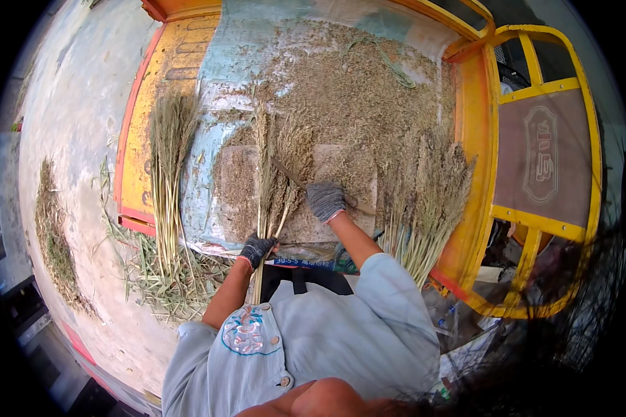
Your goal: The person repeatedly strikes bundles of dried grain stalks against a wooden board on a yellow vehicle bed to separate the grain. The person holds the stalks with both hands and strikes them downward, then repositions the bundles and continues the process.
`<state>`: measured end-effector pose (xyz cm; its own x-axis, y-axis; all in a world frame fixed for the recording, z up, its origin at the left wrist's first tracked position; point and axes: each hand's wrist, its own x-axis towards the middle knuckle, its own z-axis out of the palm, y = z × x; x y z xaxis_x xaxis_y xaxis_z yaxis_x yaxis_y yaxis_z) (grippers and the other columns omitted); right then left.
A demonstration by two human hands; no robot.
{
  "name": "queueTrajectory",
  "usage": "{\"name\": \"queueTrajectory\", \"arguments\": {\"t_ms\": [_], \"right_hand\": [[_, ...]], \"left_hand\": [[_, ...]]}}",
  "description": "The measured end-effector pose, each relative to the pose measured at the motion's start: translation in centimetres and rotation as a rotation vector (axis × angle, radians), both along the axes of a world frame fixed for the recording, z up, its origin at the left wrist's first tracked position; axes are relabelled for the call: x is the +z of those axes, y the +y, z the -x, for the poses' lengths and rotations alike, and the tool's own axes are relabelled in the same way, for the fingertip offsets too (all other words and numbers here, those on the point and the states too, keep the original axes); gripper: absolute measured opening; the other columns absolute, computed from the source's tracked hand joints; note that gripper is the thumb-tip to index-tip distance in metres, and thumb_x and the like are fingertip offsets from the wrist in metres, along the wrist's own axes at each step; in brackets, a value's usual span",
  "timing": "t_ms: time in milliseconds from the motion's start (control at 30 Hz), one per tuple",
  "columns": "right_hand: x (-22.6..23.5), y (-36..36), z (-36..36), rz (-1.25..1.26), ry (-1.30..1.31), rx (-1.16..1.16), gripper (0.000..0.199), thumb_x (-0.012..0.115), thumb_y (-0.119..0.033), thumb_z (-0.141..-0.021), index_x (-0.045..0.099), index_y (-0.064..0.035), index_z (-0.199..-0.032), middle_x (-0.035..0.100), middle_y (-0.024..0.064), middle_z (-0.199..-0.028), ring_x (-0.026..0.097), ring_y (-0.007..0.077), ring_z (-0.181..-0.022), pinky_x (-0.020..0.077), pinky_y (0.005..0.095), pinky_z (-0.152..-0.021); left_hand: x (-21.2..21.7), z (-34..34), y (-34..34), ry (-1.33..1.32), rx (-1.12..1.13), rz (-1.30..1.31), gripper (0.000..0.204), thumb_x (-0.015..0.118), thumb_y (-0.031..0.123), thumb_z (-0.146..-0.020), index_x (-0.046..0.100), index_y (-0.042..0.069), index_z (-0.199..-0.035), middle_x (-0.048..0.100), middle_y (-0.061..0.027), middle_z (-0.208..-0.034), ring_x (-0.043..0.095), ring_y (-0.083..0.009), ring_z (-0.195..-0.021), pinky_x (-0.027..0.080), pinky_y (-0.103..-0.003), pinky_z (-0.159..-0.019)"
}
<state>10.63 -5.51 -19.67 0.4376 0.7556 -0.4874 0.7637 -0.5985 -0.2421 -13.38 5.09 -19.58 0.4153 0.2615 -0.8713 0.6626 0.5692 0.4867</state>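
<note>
My left hand [257,250], in a dark grey knit glove, is closed round the lower stalks of a small bunch of seed-headed stalks [263,201] that look like broomcorn. Their heads point away from me over the bed. In a grey glove, my right hand [325,201] is wrapped round a thin dark rod [289,174]. That rod slants across the seed heads, and its exact kind is unclear. Loose seed and chaff [368,104] cover the pale blue sheet [212,167] under both hands.
A bundle of stalks [170,146] leans on the bed's left side, and a larger heap [428,194] lies at the right. A yellow metal frame [497,174] bounds the right side. Cut leaves [170,281] litter the concrete, with a dried plant pile [59,240] farther left.
</note>
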Motion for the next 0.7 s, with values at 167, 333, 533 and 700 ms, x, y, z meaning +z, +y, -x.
{"name": "queueTrajectory", "arguments": {"t_ms": [167, 333, 533, 700], "right_hand": [[2.3, 1.7, 0.3, -0.087, 0.008, -0.004, 0.026, 0.047, -0.019, -0.086, 0.061, -0.0040, -0.101, 0.065, 0.0156, -0.085, 0.064, 0.0291, -0.083, 0.0510, 0.0438, -0.064], [-3.1, 2.8, -3.6, -0.065, -0.013, -0.167, 0.022, 0.054, -0.022, -0.081, 0.063, -0.0034, -0.089, 0.065, 0.0188, -0.093, 0.064, 0.0322, -0.086, 0.0501, 0.0445, -0.070], [-0.3, 4.9, -5.9, -0.035, 0.102, -0.170, 0.028, 0.055, -0.023, -0.081, 0.058, -0.0023, -0.100, 0.064, 0.0198, -0.097, 0.062, 0.0334, -0.091, 0.0485, 0.0443, -0.077], [-0.3, 5.1, -5.9, 0.045, 0.169, -0.224, 0.030, 0.047, -0.025, -0.087, 0.057, 0.0000, -0.100, 0.063, 0.0209, -0.099, 0.062, 0.0341, -0.093, 0.0488, 0.0446, -0.078]], "left_hand": [[0.8, -2.3, -0.4, 0.271, -0.121, 0.008, 0.030, 0.059, 0.031, -0.086, 0.044, 0.012, -0.069, 0.043, -0.0022, -0.047, 0.037, -0.0155, -0.033, 0.026, -0.032, -0.031], [-0.5, -1.5, -1.8, 0.232, -0.169, -0.048, 0.036, 0.058, 0.040, -0.086, 0.043, 0.015, -0.066, 0.039, -0.0007, -0.045, 0.034, -0.0146, -0.032, 0.024, -0.033, -0.031], [4.0, -2.8, -1.3, 0.189, 0.016, 0.152, 0.038, 0.060, 0.039, -0.086, 0.038, 0.016, -0.063, 0.034, 0.0031, -0.044, 0.029, -0.0120, -0.033, 0.020, -0.030, -0.033], [6.3, -2.5, 0.0, 0.175, -0.067, 0.087, 0.032, 0.060, 0.036, -0.086, 0.043, 0.014, -0.068, 0.037, 0.0021, -0.047, 0.032, -0.0115, -0.034, 0.023, -0.029, -0.033]]}}
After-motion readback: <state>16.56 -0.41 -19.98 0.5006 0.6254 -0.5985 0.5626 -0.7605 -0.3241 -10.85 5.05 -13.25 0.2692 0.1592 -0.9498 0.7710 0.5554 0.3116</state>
